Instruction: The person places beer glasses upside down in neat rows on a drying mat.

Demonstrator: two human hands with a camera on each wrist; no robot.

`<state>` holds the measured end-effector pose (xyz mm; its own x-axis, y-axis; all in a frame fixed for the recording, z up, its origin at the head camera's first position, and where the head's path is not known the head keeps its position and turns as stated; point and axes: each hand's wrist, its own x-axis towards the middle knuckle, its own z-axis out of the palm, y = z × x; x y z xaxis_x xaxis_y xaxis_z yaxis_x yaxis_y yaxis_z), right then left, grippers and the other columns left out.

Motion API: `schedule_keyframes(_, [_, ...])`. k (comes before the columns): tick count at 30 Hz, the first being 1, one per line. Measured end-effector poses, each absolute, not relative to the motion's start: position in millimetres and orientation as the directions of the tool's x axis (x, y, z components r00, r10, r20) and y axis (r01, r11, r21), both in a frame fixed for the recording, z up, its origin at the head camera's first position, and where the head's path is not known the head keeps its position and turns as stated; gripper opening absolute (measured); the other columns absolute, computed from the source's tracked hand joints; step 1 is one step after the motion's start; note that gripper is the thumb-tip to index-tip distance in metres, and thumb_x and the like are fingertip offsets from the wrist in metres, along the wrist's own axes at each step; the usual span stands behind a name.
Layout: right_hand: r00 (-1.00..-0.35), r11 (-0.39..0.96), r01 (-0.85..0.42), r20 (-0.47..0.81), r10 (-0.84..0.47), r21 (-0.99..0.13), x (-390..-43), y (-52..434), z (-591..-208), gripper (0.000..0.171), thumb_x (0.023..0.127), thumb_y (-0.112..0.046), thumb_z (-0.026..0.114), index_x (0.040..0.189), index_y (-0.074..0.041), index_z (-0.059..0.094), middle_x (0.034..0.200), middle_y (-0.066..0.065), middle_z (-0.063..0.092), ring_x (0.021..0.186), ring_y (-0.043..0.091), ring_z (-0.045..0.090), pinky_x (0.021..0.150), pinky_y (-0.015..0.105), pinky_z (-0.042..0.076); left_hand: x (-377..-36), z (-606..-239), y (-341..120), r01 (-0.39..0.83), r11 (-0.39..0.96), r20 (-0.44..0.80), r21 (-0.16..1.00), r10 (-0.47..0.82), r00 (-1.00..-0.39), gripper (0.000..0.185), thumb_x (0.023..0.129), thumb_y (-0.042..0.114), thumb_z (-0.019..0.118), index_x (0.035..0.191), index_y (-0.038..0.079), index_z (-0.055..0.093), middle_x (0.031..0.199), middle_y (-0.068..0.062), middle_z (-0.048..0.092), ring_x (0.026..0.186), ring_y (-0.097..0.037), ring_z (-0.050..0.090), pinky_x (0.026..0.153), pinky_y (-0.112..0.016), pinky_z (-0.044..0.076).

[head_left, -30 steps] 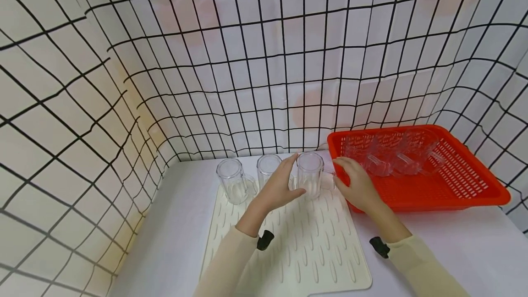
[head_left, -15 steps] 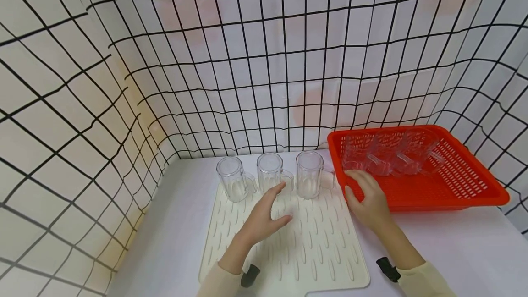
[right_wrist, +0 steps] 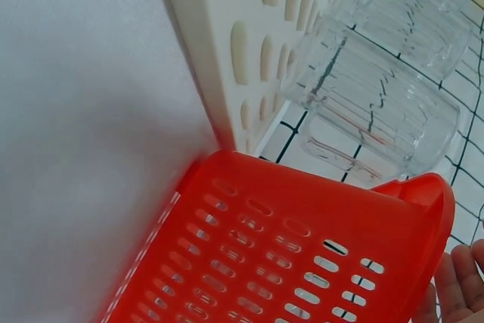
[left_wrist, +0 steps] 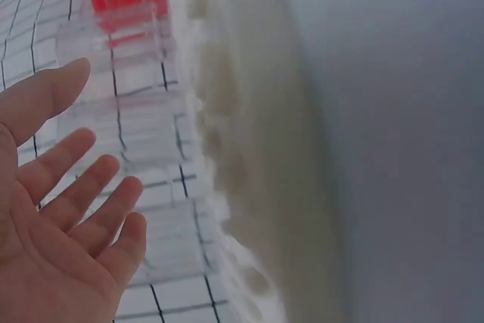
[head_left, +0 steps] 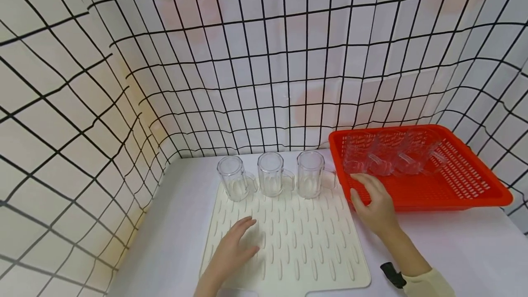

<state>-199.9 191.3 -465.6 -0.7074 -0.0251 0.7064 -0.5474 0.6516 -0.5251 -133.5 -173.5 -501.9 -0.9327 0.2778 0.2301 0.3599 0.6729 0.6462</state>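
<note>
Three clear glass mugs stand upright in a row at the far edge of a cream ribbed drying mat (head_left: 305, 255): left mug (head_left: 233, 184), middle mug (head_left: 271, 179), right mug (head_left: 310, 179). My left hand (head_left: 237, 249) lies open over the mat's near left part, fingers spread, holding nothing; in the left wrist view the left hand (left_wrist: 57, 217) shows an open palm. My right hand (head_left: 373, 205) is open, its fingers touching the near left corner of the red basket (head_left: 474, 196). Several more clear mugs (head_left: 387, 155) lie inside that basket.
A black wire grid backed by white cloth (head_left: 264, 58) walls the white table (head_left: 466, 251) on the left, back and right. The basket stands at the back right, its slotted wall (right_wrist: 287, 262) close to the mat's edge (right_wrist: 197, 51).
My left hand has drawn back from the right mug toward me and lowered onto the mat. The right hand slid from the mug's handle to the basket's corner. All three mugs stand untouched.
</note>
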Motion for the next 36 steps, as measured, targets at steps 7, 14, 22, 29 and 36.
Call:
schedule_keyframes(7, [-0.704, 0.655, -0.548, 0.709, -0.027, -0.520, -200, 194, -463, 0.042, 0.076, 0.009, 0.072, 0.117, 0.004, 0.063, 0.117, 0.023, 0.061, 0.109, 0.039, 0.056, 0.098, 0.002, 0.025, -119, -510, -195, 0.331, 0.715, 0.284, 0.616, 0.191, -0.940, 0.050, 0.079, 0.015, 0.080, 0.124, 0.005, 0.062, 0.135, -0.013, 0.056, 0.122, -0.037, 0.053, 0.096, -0.057, 0.044])
schedule_keyframes(14, [-0.714, 0.669, -0.535, 0.700, -0.032, -0.516, -206, 203, -459, 0.044, 0.076, 0.010, 0.072, 0.119, 0.003, 0.062, 0.118, 0.022, 0.061, 0.109, 0.038, 0.055, 0.096, 0.001, 0.025, -112, -515, -216, 0.293, 0.775, 0.279, 0.559, 0.157, -0.947, 0.053, 0.077, 0.017, 0.081, 0.124, 0.005, 0.063, 0.136, -0.016, 0.055, 0.124, -0.038, 0.051, 0.096, -0.057, 0.044])
schedule_keyframes(22, [-0.779, 0.728, -0.465, 0.623, -0.066, -0.505, -219, 219, -448, 0.044, 0.080, 0.003, 0.071, 0.122, 0.004, 0.058, 0.122, 0.025, 0.057, 0.112, 0.044, 0.052, 0.090, 0.057, 0.049, -111, -516, -228, 0.313, 0.784, 0.303, 0.536, 0.167, -0.938, 0.058, 0.071, 0.012, 0.085, 0.124, 0.002, 0.062, 0.133, -0.017, 0.057, 0.122, -0.039, 0.052, 0.095, -0.056, 0.045])
schedule_keyframes(29, [-0.872, 0.775, -0.334, 0.488, -0.038, -0.536, -238, 241, -435, 0.045, 0.086, -0.003, 0.066, 0.127, 0.007, 0.052, 0.127, 0.032, 0.049, 0.114, 0.051, 0.045, 0.086, 0.071, 0.043, -110, -518, -231, 0.229, 0.752, 0.080, 0.619, 0.230, -0.970, 0.082, 0.074, 0.028, 0.083, 0.140, -0.003, 0.047, 0.147, -0.026, 0.039, 0.136, -0.048, 0.031, 0.105, -0.065, 0.028])
schedule_keyframes(36, [-0.937, 0.799, -0.183, 0.347, 0.035, -0.573, -253, 256, -427, 0.050, 0.090, -0.008, 0.062, 0.133, 0.010, 0.044, 0.131, 0.037, 0.043, 0.116, 0.055, 0.041, 0.088, 0.073, 0.040, -110, -520, -231, 0.151, 0.758, -0.098, 0.634, 0.272, -0.957, 0.104, 0.068, 0.032, 0.085, 0.148, -0.006, 0.031, 0.153, -0.031, 0.024, 0.139, -0.052, 0.017, 0.107, -0.066, 0.020])
